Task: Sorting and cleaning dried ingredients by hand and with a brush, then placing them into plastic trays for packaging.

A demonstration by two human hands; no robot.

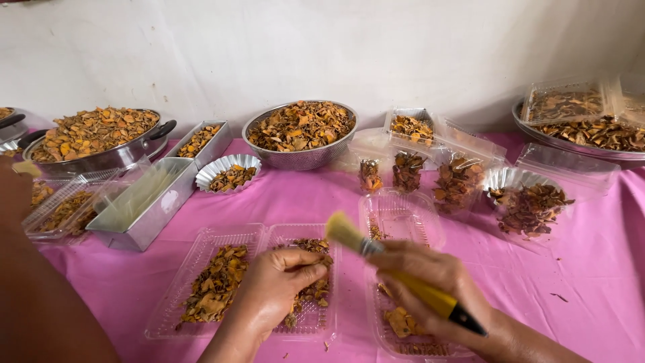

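A: Hands first. Where are they?

B: Left hand (279, 282) sits at six o'clock, fingers curled down onto dried orange-brown chips in the right half of a clear tray (201, 262). Its grip is closed on the chips there, though I cannot tell how many it pinches.

A: And the other?

B: Right hand (430, 282) is just beside it, toward five o'clock, clenched round a brush (396, 272) with a yellow handle, black tip and pale bristles. The bristles point to eleven o'clock, above the tray's edge.

A: What lies under that hand?

B: A second clear box (403, 215), mostly bare, with a few chips at its near end.

A: Farther back?

B: On the pink cloth (591, 269): a colander (300, 158) heaped with chips at twelve o'clock, a pan (114, 158) at ten, a metal tin (144, 218) at nine, a fluted cup (228, 176) between them. Open packs (457, 181) of chips stand at one o'clock, and a round platter (578, 144) at two.
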